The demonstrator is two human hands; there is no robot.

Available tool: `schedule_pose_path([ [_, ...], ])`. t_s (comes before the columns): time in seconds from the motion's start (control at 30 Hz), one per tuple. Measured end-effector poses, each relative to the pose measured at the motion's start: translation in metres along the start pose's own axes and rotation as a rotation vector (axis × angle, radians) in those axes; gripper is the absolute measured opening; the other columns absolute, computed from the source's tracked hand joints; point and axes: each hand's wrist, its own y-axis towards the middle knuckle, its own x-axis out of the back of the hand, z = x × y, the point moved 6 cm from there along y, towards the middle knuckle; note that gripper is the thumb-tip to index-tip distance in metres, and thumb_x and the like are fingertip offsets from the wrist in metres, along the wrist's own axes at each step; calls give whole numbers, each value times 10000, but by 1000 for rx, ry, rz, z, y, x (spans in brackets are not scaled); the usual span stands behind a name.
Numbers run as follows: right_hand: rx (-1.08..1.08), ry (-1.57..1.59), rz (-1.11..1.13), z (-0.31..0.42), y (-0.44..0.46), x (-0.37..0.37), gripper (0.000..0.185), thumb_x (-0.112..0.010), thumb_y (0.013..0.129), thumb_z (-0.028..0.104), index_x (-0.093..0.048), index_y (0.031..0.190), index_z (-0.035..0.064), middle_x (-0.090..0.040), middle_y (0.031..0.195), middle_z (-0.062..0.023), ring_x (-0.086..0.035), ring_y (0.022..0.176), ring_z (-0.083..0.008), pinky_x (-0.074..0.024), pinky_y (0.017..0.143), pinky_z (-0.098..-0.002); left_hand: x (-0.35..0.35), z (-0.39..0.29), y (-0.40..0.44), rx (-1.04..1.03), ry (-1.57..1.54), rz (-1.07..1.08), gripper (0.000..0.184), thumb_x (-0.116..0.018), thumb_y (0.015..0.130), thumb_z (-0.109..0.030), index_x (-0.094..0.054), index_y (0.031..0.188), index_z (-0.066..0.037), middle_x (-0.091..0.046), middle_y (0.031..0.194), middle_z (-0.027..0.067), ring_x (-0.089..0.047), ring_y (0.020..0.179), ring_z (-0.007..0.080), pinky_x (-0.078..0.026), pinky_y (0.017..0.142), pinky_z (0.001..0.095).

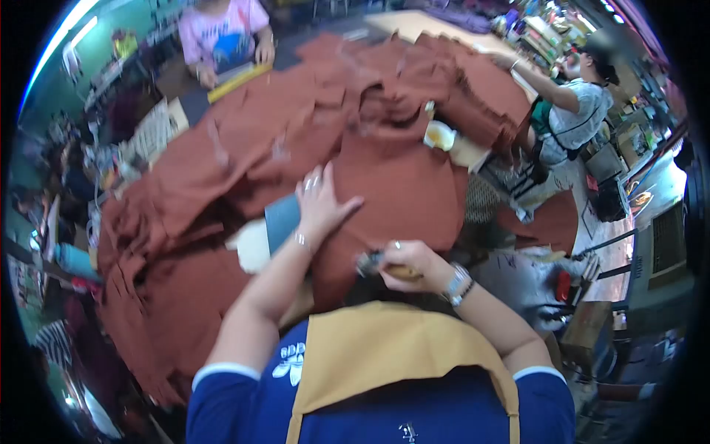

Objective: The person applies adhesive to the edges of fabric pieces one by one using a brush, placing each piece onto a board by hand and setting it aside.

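My left hand [319,201] lies with fingers spread on a reddish-brown sheet of leather or cloth [403,192]. Close to the front edge of that sheet, my right hand [408,265] is wrapped around a short wooden-handled tool [367,263]. The tool has a dark metallic head, blurred, so its exact kind cannot be made out. Beside my left wrist are a teal flat piece [282,222] and a white flat piece [254,244], both partly under or behind my forearm.
Heaped reddish-brown pieces [244,140] spread across the table. A white cup with amber contents [440,137] stands beyond my right hand. One person [225,37] has hands near a yellow bar [238,81]; another person [580,100] reaches in from the right.
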Motion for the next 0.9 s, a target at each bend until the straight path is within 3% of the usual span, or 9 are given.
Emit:
schedule_pose_path([
  [0.13, -277, 84, -305, -16, -45, 66, 94, -741, 775, 85, -720, 847, 29, -709, 809, -73, -687, 759, -152, -540, 688, -295, 10, 7, -15, 78, 59, -13, 539, -706, 874, -488, -617, 1214, -79, -582, 1272, 155, -525, 1198, 346, -405, 1000, 504],
  [0.3, -516, 44, -872, -26, -156, 137, 69, -723, 850, 62, -721, 898, 13, -706, 840, -28, -622, 750, -76, -507, 680, -246, 8, 20, -8, 235, -518, 128, 252, -587, 1006, -261, -534, 1030, -15, -637, 957, 195, -630, 924, 335, -502, 851, 394],
  [0.43, -593, 2, -1112, -41, -254, 150, 69, -724, 838, 59, -701, 883, 12, -696, 846, -22, -626, 766, -97, -510, 700, -254, 54, 3, 40, 141, -857, 194, 224, -544, 1038, -213, -489, 1010, 2, -572, 890, 123, -532, 902, 141, -472, 836, 333],
  [0.5, -645, 3, -1191, -39, -290, 154, 69, -720, 848, 53, -696, 894, 9, -686, 846, -20, -622, 773, -90, -506, 703, -248, 101, -23, 73, 46, -581, 169, 217, -553, 1029, -226, -502, 1021, -14, -619, 895, 160, -614, 885, 208, -486, 819, 366],
  [0.57, -683, 104, -1244, -39, -314, 153, 69, -715, 859, 47, -689, 908, 6, -671, 851, -10, -606, 777, -78, -497, 706, -236, 151, -62, 91, 55, -133, 151, 269, -553, 1005, -302, -536, 1084, -45, -688, 958, 235, -647, 950, 439, -502, 814, 470],
  [0.63, -716, 148, -1276, -43, -337, 148, 69, -710, 869, 42, -682, 921, 4, -657, 855, 0, -589, 776, -66, -486, 705, -224, 145, -51, 120, -4, -73, 137, 301, -553, 993, -328, -565, 1070, -37, -686, 952, 234, -658, 948, 422, -499, 823, 473],
  [0.7, -735, 132, -1298, -51, -353, 143, 70, -706, 877, 38, -676, 930, 3, -644, 859, 11, -570, 770, -55, -476, 700, -213, 133, -39, 159, 17, -191, 201, 356, -546, 984, -363, -596, 1069, -21, -675, 984, 251, -667, 956, 374, -493, 831, 460],
  [0.77, -751, 144, -1307, -58, -363, 139, 69, -707, 878, 41, -677, 927, 4, -643, 862, 13, -559, 766, -52, -467, 694, -209, 110, -14, 230, -37, -259, 245, 257, -551, 972, -286, -610, 927, -39, -640, 848, 55, -586, 795, 161, -491, 754, 363],
  [0.9, -772, 121, -1295, -65, -362, 146, 71, -711, 881, 48, -678, 927, 5, -640, 862, 19, -552, 762, -48, -457, 688, -204, 142, -95, 300, 322, -957, 217, 340, -535, 1019, -376, -686, 1036, -72, -687, 999, 66, -635, 890, 172, -513, 804, 346],
])
